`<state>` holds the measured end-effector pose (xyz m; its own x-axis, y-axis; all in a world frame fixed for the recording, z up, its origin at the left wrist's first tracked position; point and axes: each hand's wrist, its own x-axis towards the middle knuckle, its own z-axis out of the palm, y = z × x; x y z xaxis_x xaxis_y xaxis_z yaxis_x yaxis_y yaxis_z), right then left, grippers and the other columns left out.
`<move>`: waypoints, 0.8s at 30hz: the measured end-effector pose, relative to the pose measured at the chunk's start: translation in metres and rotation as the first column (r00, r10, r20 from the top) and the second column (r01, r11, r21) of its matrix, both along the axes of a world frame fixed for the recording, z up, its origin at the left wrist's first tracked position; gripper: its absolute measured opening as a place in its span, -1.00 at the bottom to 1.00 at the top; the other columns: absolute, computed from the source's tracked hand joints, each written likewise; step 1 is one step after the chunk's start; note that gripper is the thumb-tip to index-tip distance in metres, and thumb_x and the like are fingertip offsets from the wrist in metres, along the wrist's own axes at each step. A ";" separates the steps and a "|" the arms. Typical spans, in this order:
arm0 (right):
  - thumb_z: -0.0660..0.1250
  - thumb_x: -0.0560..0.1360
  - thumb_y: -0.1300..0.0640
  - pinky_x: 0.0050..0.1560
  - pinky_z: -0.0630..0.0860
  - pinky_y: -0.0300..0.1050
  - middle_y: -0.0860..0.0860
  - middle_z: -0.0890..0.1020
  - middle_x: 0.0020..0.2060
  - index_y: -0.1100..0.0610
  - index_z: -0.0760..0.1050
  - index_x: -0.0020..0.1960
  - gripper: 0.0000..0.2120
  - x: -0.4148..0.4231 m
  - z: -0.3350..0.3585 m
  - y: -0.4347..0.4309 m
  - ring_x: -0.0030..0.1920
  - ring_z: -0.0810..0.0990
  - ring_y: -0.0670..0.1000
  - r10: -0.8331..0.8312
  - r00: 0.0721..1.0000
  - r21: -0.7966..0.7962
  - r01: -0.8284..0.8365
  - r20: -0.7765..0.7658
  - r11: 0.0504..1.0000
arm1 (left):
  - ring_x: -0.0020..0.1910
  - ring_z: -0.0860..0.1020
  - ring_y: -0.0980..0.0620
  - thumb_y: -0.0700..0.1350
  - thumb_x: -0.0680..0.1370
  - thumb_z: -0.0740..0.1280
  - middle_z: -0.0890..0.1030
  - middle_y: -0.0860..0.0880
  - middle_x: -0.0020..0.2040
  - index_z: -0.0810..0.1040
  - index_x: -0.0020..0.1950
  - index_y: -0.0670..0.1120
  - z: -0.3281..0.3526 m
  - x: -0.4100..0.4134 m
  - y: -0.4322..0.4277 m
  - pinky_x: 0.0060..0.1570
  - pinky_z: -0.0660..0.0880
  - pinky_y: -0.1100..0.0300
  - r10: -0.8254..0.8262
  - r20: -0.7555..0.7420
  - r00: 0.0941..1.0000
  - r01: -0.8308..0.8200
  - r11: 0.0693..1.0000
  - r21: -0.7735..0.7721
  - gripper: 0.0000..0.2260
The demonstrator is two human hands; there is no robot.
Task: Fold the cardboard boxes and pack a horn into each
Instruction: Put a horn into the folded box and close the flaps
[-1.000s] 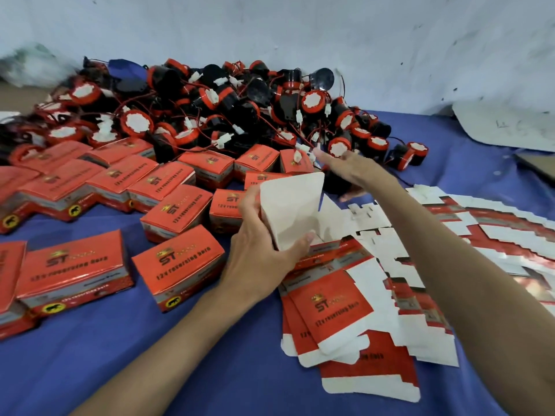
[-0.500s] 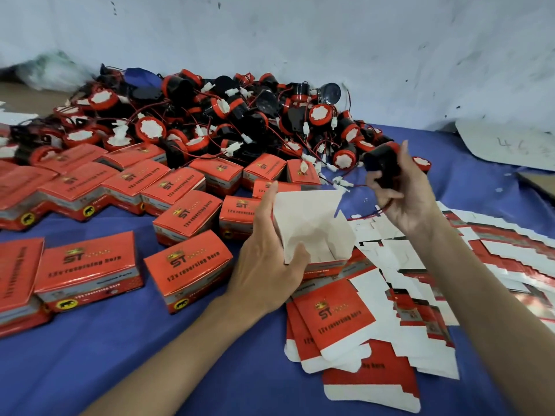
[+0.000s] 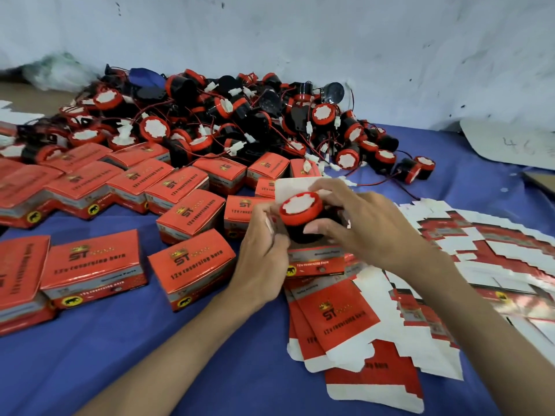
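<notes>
Nearest, flat red-and-white blanks (image 3: pixel 339 319) lie overlapped on a blue cloth (image 3: pixel 90 355), the top one printed "12v reversing horn". Just beyond them, two bare forearms reach in from the lower edge to an open box (image 3: pixel 315 262) standing on the blanks, its white flap (image 3: pixel 289 187) raised behind. The left hand (image 3: pixel 261 244) grips the box's left side, fingers curled at its rim. The right hand (image 3: pixel 360 226) holds a horn (image 3: pixel 300 210), thumb on the black body and fingers arched over the red cap with its white centre. The horn sits tilted at the box's open top, and how far inside it reaches I cannot tell. To the right a wider fan (image 3: pixel 495 250) of blanks spreads across the cloth. To the left, closed boxes (image 3: pixel 189 265) stand in loose rows, all red with the same lettering and a small yellow badge on the front. Behind them a pile (image 3: pixel 240 121) of loose horns, black bodies, red caps, thin red wires and white plugs, heaps against a scuffed whitish wall (image 3: pixel 300 40). A white sheet (image 3: pixel 510 142) with faint marks lies at far right, close to the wall.
</notes>
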<state>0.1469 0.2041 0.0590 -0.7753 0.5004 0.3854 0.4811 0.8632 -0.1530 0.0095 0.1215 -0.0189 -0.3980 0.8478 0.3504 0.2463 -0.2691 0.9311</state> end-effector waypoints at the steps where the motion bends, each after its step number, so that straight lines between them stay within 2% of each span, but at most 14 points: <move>1: 0.02 0.36 -0.42 -0.18 0.53 0.06 0.00 0.65 0.04 0.01 0.38 0.31 -0.29 0.002 -0.004 0.001 -0.06 0.60 0.13 -0.014 1.000 0.037 0.013 0.014 0.999 | 0.05 0.51 0.05 -0.16 0.46 0.14 0.53 -0.01 0.04 0.37 0.06 0.02 0.002 0.000 -0.001 0.03 0.47 0.03 0.010 0.032 0.999 -0.010 1.000 0.001 -0.80; 3: 0.12 0.47 -0.35 -0.21 0.55 0.01 0.07 0.65 0.02 0.04 0.43 0.33 -0.39 0.006 -0.012 0.000 -0.05 0.59 0.13 0.037 0.999 0.067 -0.036 -0.013 0.997 | 0.02 0.50 -0.07 -0.14 0.43 0.16 0.51 -0.11 0.00 0.37 -0.01 -0.04 0.006 0.000 -0.002 0.02 0.47 -0.15 0.005 0.057 0.998 -0.006 1.000 0.022 -0.85; 4: 0.22 0.50 -0.24 -0.22 0.52 -0.05 0.07 0.65 0.01 0.07 0.46 0.33 -0.47 0.008 -0.016 -0.001 -0.04 0.57 0.08 0.072 0.996 0.080 -0.068 -0.043 0.994 | 0.02 0.48 -0.16 -0.11 0.43 0.17 0.49 -0.18 -0.01 0.36 -0.05 -0.08 0.007 0.001 -0.004 0.03 0.44 -0.23 -0.005 0.061 0.998 0.003 0.999 0.034 -0.87; 6: 0.31 0.47 -0.05 -0.18 0.52 -0.11 0.05 0.66 0.07 0.12 0.49 0.32 -0.54 0.012 -0.023 -0.005 0.03 0.56 0.00 0.092 0.992 0.085 -0.085 -0.082 0.993 | -0.01 0.45 -0.29 0.06 0.46 0.21 0.43 -0.28 -0.05 0.31 -0.11 -0.10 0.010 0.003 -0.006 0.00 0.41 -0.31 -0.006 0.060 0.998 0.004 1.000 0.031 -0.76; 7: 0.32 0.46 -0.01 -0.16 0.55 -0.09 0.03 0.66 0.09 0.11 0.51 0.30 -0.56 0.014 -0.023 -0.007 0.07 0.59 0.00 0.086 0.991 0.085 -0.077 -0.103 0.993 | -0.04 0.45 -0.27 0.13 0.47 0.23 0.41 -0.27 -0.08 0.28 -0.13 -0.08 0.012 0.006 -0.007 -0.03 0.42 -0.30 0.006 0.039 0.999 -0.007 1.000 0.011 -0.71; 8: 0.32 0.46 -0.01 -0.17 0.59 -0.06 0.00 0.66 0.10 0.10 0.54 0.27 -0.59 0.013 -0.023 -0.011 0.09 0.62 0.01 0.082 0.988 0.097 -0.069 -0.130 0.993 | -0.08 0.46 -0.21 0.14 0.49 0.24 0.40 -0.24 -0.12 0.26 -0.15 -0.06 0.013 0.008 -0.008 -0.06 0.42 -0.26 0.031 0.002 1.000 -0.031 1.000 -0.005 -0.70; 10: 0.27 0.46 -0.09 -0.32 0.60 -0.07 -0.05 0.68 0.04 0.07 0.61 0.17 -0.61 0.008 -0.022 -0.021 0.01 0.66 0.00 0.049 0.989 0.176 -0.024 -0.140 0.984 | -0.15 0.43 -0.12 0.06 0.52 0.22 0.38 -0.16 -0.18 0.22 -0.16 -0.04 0.012 0.012 -0.008 -0.12 0.43 -0.22 0.076 -0.064 0.995 -0.077 0.997 -0.024 -0.76; 13: 0.16 0.47 -0.14 -0.50 0.51 -0.12 -0.09 0.70 -0.06 0.06 0.66 0.09 -0.58 0.001 -0.022 -0.032 -0.10 0.67 0.00 -0.014 1.000 0.243 0.018 -0.018 0.970 | -0.13 0.44 -0.17 -0.02 0.49 0.20 0.38 -0.20 -0.14 0.20 -0.15 -0.03 0.013 0.013 -0.007 -0.12 0.45 -0.26 0.058 -0.003 0.998 -0.058 0.997 -0.057 -0.81; 15: 0.19 0.53 -0.06 -0.44 0.55 -0.03 -0.10 0.68 0.02 0.07 0.59 0.20 -0.64 0.009 -0.018 -0.026 -0.05 0.64 0.06 0.051 0.995 0.149 -0.063 0.086 0.987 | -0.16 0.41 -0.08 -0.03 0.47 0.23 0.38 -0.16 -0.14 0.18 -0.15 0.01 0.015 0.013 -0.007 -0.12 0.44 -0.21 0.070 -0.027 0.997 -0.072 0.994 -0.077 -0.79; 17: 0.27 0.56 0.16 -0.26 0.55 0.03 -0.16 0.61 0.11 0.04 0.46 0.36 -0.63 0.022 -0.014 -0.012 0.02 0.55 0.07 0.142 0.979 -0.020 -0.141 0.145 0.990 | -0.12 0.44 -0.05 -0.02 0.47 0.27 0.42 -0.16 -0.11 0.18 -0.13 0.02 0.017 0.015 -0.007 -0.09 0.44 -0.13 0.053 -0.045 0.998 -0.057 0.994 -0.089 -0.77; 19: 0.26 0.54 0.34 0.01 0.46 -0.08 -0.26 0.50 0.16 0.04 0.36 0.41 -0.51 0.029 -0.013 -0.003 0.07 0.48 0.07 0.203 0.964 -0.149 -0.178 0.172 0.973 | -0.03 0.51 0.00 -0.08 0.49 0.33 0.50 -0.14 -0.01 0.23 -0.05 0.01 0.015 0.018 -0.006 -0.02 0.49 0.00 0.029 -0.013 0.999 -0.030 0.995 -0.091 -0.75; 20: 0.25 0.52 0.39 0.08 0.39 -0.18 -0.25 0.47 0.21 0.07 0.37 0.41 -0.50 0.029 -0.012 -0.002 0.08 0.46 0.07 0.213 0.960 -0.160 -0.185 0.179 0.970 | -0.01 0.53 0.07 -0.14 0.51 0.36 0.54 -0.08 0.00 0.26 0.00 0.02 0.014 0.018 -0.006 -0.01 0.51 0.11 0.024 0.013 1.000 -0.023 0.995 -0.096 -0.73; 22: 0.28 0.49 0.42 0.10 0.32 -0.26 -0.09 0.52 0.28 0.14 0.43 0.37 -0.52 0.025 -0.009 -0.002 0.11 0.48 0.08 0.209 0.959 -0.147 -0.182 0.192 0.972 | -0.05 0.55 0.25 -0.20 0.50 0.41 0.60 0.11 -0.05 0.28 0.03 0.09 0.013 0.018 -0.004 -0.07 0.52 0.33 0.004 0.071 0.997 0.004 0.993 -0.118 -0.65; 24: 0.35 0.46 0.39 0.11 0.28 -0.36 0.00 0.52 0.25 0.12 0.51 0.31 -0.55 0.023 0.000 -0.004 0.14 0.46 -0.02 0.167 0.968 -0.157 -0.139 0.185 0.978 | -0.08 0.53 0.35 -0.19 0.46 0.46 0.59 0.26 -0.10 0.28 0.04 0.13 0.011 0.017 -0.002 -0.13 0.49 0.43 -0.011 0.104 0.995 0.026 0.990 -0.142 -0.60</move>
<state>0.1700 0.1999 0.0586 -0.9001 0.4083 0.1520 0.3776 0.9051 -0.1955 0.0266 0.1197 -0.0074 -0.4094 0.8938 0.1832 0.1441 -0.1349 0.9803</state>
